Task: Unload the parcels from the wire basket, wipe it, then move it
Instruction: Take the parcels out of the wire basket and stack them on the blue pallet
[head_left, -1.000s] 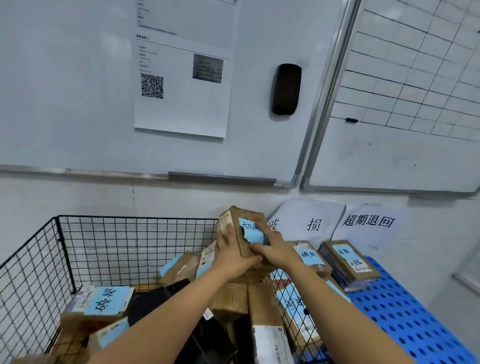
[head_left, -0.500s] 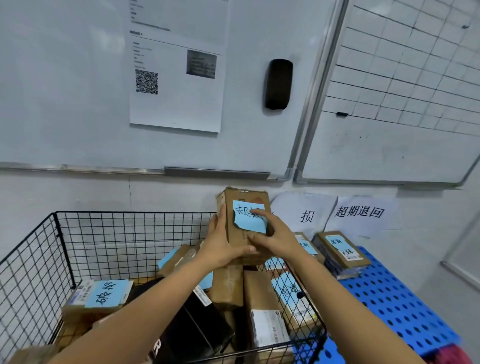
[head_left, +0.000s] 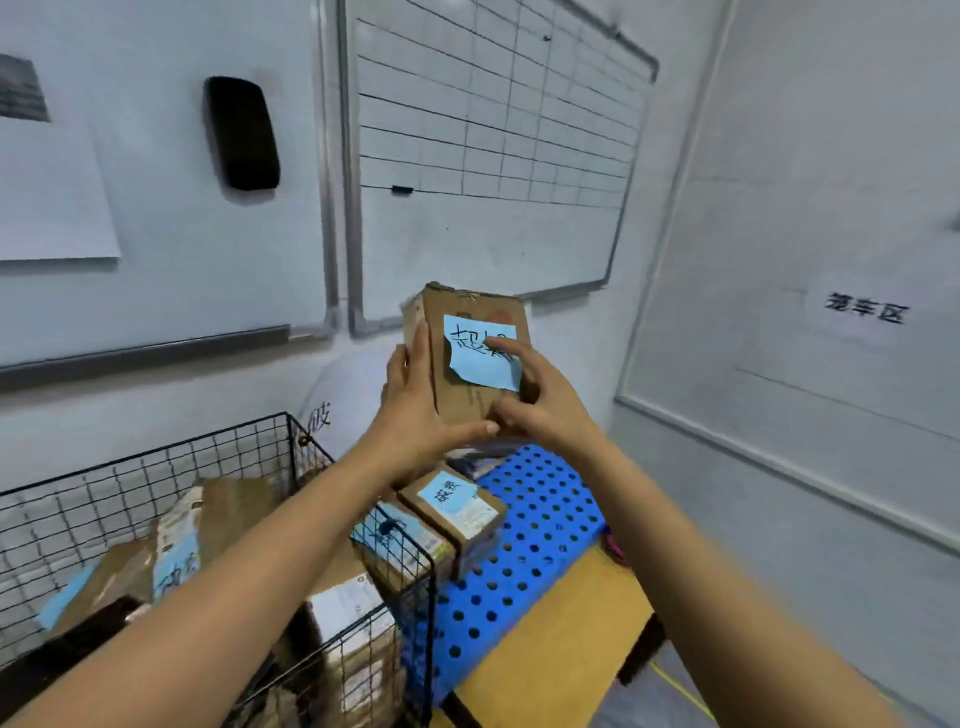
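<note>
- While the basket (head_left: 156, 483) sits low at left with parcels (head_left: 176, 540) inside it, unloading is judged unfinished; wiping and moving are not yet due.
- Left hand (head_left: 415, 415): fingers flat up the box's left side, thumb hooked along its lower front edge. It is grasping the box.
- Box (head_left: 465, 400): held in the air between both hands, right of the basket and clear of its rim. Long axis near upright, top leaning slightly away. A blue note (head_left: 483, 364) faces the camera.
- Right hand (head_left: 545, 405): a fingertip lies over the note and the thumb presses the lower front face. It is also grasping the box.
- Blue board (head_left: 540, 519): perforated, lying on the counter (head_left: 550, 654), directly below and nearer than the box. A labelled parcel (head_left: 457, 506) already lies on its left part, beside the basket wall.
- Key relation: the bare board lies below and to the right of the box, on the right hand's side.
- Judgement: set-down calls for lowering the box, probably onto its long face, right of the labelled parcel.
- Risk: stood upright, the tall box may topple.
</note>
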